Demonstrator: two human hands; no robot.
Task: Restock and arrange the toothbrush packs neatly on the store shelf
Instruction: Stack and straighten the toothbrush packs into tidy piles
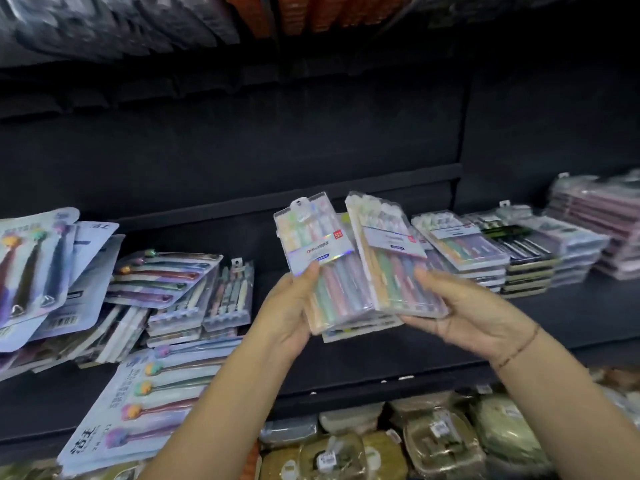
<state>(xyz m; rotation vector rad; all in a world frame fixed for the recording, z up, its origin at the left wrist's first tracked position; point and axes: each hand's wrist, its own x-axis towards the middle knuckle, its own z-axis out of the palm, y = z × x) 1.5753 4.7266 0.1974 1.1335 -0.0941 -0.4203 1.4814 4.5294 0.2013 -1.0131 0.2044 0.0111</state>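
Two bare forearms reach forward from the bottom edge. Below the held packs, a lower tier holds wrapped green and tan goods, blurred. Down and left of the held packs, a blue card of round-headed toothbrushes lies flat at the front of the dark shelf.

The left hand grips the upright pack, a clear case of pastel brushes, with the thumb on its face and the fingers behind. The right hand, with a thin bracelet at the wrist, grips the tilted pack from its lower right, thumb on top and fingers underneath. The two overlap, and more clear cases sit beneath them in the same grasp, all above the middle of the shelf.

Left of the held packs sits a loose, uneven pile of brush packs; further left, blue cards lean askew. Right of the held packs stand squared stacks: clear cases, then dark packs, then a taller pink stack.

Behind the held packs is the shelf's dark back panel. Above them, an upper tier shows blurred grey packets and orange ones.
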